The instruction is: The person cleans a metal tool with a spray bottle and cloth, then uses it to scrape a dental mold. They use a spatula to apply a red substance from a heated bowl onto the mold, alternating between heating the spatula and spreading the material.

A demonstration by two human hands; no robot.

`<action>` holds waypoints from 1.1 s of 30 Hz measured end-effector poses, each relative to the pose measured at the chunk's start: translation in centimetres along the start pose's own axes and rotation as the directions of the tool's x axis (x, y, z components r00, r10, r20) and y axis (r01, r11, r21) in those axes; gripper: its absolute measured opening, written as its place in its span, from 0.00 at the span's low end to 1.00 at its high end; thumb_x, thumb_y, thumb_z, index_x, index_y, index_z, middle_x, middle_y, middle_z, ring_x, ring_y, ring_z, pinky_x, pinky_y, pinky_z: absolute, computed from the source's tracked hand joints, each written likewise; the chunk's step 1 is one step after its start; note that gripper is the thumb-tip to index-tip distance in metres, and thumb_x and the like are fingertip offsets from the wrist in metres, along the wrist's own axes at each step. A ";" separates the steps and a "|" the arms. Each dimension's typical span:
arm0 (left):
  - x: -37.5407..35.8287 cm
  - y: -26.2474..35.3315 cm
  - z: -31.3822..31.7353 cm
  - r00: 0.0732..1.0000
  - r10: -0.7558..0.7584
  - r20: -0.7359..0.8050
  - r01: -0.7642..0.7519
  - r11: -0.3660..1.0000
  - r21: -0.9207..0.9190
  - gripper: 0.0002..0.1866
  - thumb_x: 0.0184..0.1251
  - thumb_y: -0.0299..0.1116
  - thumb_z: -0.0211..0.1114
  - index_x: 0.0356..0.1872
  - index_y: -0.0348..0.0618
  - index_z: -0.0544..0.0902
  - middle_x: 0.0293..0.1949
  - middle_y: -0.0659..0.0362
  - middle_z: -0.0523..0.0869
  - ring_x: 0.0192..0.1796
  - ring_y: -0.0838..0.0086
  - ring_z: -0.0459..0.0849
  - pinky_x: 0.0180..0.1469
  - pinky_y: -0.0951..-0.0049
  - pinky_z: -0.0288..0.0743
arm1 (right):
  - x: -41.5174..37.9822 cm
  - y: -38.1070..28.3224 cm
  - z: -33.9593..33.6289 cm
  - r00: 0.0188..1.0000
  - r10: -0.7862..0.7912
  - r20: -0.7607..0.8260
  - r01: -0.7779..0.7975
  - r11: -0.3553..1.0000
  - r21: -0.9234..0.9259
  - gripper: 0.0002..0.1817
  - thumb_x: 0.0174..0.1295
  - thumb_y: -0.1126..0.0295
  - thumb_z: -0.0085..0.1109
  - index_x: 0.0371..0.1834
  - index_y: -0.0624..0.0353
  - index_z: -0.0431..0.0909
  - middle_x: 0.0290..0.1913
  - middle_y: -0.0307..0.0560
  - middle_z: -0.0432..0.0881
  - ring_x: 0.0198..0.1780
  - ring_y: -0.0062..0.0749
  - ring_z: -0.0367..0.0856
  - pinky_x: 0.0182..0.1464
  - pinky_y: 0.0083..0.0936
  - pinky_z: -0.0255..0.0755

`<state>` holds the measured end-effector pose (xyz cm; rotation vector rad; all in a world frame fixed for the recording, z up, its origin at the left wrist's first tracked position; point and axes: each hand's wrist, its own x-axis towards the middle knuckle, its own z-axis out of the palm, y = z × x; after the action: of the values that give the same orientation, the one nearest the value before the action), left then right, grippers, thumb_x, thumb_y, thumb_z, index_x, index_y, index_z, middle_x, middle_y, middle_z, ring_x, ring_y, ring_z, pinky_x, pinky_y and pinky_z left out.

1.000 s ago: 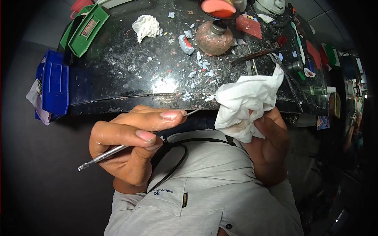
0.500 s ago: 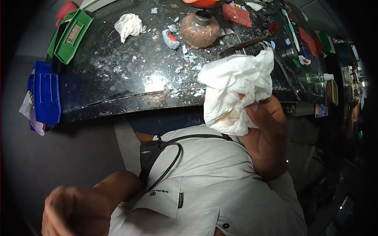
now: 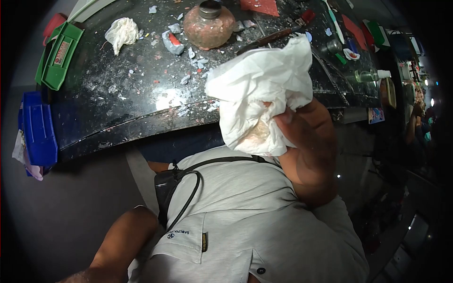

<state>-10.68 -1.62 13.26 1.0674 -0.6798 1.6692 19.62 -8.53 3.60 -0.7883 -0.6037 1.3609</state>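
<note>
The right hand [image 3: 306, 137], right of centre in the frame, has its fingers [image 3: 288, 123] curled tight into a crumpled white tissue [image 3: 257, 94], pinching it near its lower right edge. The tissue balloons up and to the left from that grip, over the near edge of the dark, speckled bench [image 3: 118, 89], with a faint stain low on its bunched part. The left hand runs out of the frame at the lower left; only its forearm [image 3: 118, 240] shows, so I cannot tell how its fingers sit or whether they hold anything. The right hand is plainly the nearer one to the tissue. Further out: a round glass jar [image 3: 207, 26] at top centre, another wad of tissue [image 3: 120, 32] upper left, a green tray [image 3: 59, 54] and blue bin [image 3: 37, 127] on the left.
</note>
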 end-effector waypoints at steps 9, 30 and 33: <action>-0.5 0.1 0.4 1.000 -0.012 -0.005 0.012 0.999 0.039 0.09 0.72 0.22 0.60 0.46 0.34 0.87 0.43 0.55 0.93 0.47 0.70 0.92 0.59 0.68 0.82 | 0.0 0.2 0.5 0.993 -0.047 -0.104 0.044 0.998 -0.037 0.19 0.72 0.75 0.59 0.62 0.74 0.77 0.55 0.56 0.86 0.57 0.36 0.87 0.62 0.34 0.79; -0.4 -1.1 0.3 0.998 -0.058 -0.008 0.058 0.997 0.043 0.08 0.62 0.14 0.64 0.39 0.32 0.88 0.37 0.54 0.93 0.43 0.69 0.92 0.55 0.68 0.85 | 0.1 0.1 0.2 0.997 -0.014 -0.079 0.013 1.000 -0.007 0.19 0.73 0.74 0.57 0.62 0.77 0.75 0.57 0.57 0.85 0.59 0.36 0.85 0.65 0.34 0.77; -0.6 -1.1 0.2 0.999 -0.047 -0.009 0.047 0.998 0.031 0.08 0.63 0.15 0.65 0.40 0.31 0.88 0.38 0.53 0.93 0.44 0.68 0.92 0.57 0.66 0.85 | 0.1 0.1 0.1 0.997 -0.001 -0.080 0.002 1.000 0.010 0.19 0.73 0.74 0.57 0.62 0.77 0.76 0.56 0.57 0.85 0.58 0.35 0.86 0.64 0.34 0.78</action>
<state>-9.51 -1.69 12.73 1.0898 -0.6203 1.6480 19.51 -8.41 3.53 -0.8301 -0.5344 1.3238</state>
